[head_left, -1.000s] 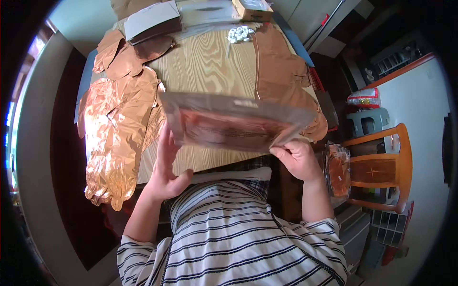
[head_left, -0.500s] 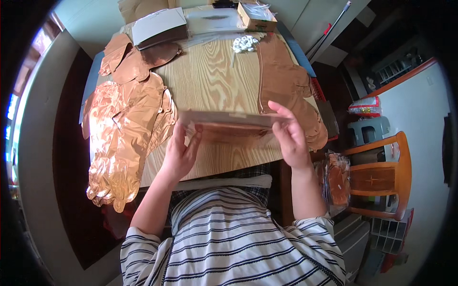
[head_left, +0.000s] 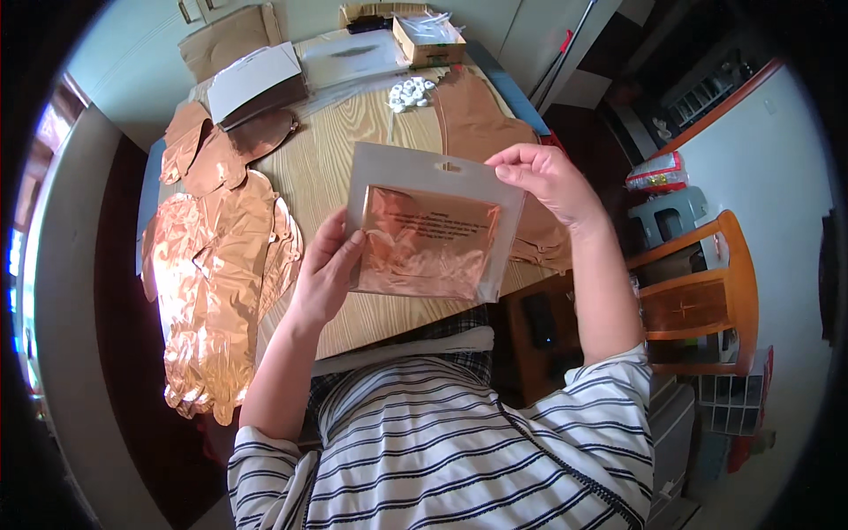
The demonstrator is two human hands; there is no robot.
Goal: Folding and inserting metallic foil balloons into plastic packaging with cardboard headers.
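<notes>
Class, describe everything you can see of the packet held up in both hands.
The packet is a flat, clear plastic pouch with a whitish header strip and a hang slot at the top. Inside lies folded, crinkled copper-coloured foil with small dark print. It is held nearly upright above the wooden table, slightly tilted. The left hand grips its lower left edge; the right hand pinches its top right corner.

- Counter: light wood grain top, carrying all items listed below.
- Copper foil balloons: deflated, piled along the counter's left edge, overhanging it.
- Cardboard box: open, at the far edge.
- White round pieces: small cluster just in front of the box.
- White card sheets: stacked, far left.
- Wooden chair: right of the counter, well apart.
</notes>
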